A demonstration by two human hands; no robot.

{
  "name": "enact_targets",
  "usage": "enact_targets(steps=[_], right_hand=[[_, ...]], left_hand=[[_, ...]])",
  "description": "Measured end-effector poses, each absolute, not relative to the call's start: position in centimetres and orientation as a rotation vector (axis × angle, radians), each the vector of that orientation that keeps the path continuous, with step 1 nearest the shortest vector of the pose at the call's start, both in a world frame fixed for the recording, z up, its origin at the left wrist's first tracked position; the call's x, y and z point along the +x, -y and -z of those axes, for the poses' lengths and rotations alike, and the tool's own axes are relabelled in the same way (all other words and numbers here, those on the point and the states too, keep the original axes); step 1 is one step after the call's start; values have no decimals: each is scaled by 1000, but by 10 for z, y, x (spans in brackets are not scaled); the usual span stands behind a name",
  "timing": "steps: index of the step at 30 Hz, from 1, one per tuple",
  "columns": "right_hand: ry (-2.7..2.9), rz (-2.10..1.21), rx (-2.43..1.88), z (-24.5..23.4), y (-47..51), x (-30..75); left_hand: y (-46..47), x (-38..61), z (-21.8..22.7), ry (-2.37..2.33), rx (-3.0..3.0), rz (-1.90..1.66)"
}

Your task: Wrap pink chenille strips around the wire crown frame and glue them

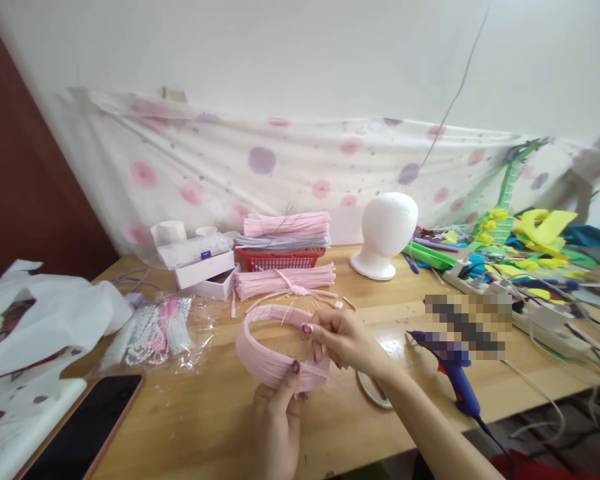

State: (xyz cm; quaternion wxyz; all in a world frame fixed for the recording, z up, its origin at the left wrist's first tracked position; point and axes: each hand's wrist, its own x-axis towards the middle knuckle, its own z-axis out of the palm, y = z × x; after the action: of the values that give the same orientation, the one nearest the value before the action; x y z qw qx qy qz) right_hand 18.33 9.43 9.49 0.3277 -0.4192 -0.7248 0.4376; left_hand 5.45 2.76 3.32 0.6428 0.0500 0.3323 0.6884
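Note:
A wide pink headband (pixel 260 357), looking pleated and cloth-covered, is held above the wooden table. My left hand (pixel 279 417) pinches its lower front edge, thumb on the outside. On the band's right side, my right hand (pixel 333 340) has its fingers closed and bent around the far edge; the fingertips partly hide that stretch of the band. Just behind the band lie thin pale stems and a small pink strip knotted in the middle (pixel 299 290). Below my right forearm rests a roll of tape (pixel 375 392), partly covered by the arm.
A blue glue gun (pixel 455 380) lies at right, near a power strip (pixel 550 333) with cables. Behind stand a white foam head (pixel 389 230), a red basket (pixel 283 260) and pink strip bundles (pixel 285 280). At left are a phone (pixel 87 427) and bagged beads (pixel 153 333).

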Motion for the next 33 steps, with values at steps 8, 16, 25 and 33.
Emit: enact_targets(steps=[8,16,25,33], right_hand=[[1690,-882,-1051,-126,-88,226],[1615,-523,-1385,-84,-114,265],[1701,-354,-1583,5,-40,202],[1841,-373,-1556,1,-37,198]], left_hand=[[-27,46,-8,-799,70,-1566],[-22,44,-16,-796,-116,-1473],[-20,43,-14,-783,-89,-1456],[-19,40,-21,-781,-116,-1493]])
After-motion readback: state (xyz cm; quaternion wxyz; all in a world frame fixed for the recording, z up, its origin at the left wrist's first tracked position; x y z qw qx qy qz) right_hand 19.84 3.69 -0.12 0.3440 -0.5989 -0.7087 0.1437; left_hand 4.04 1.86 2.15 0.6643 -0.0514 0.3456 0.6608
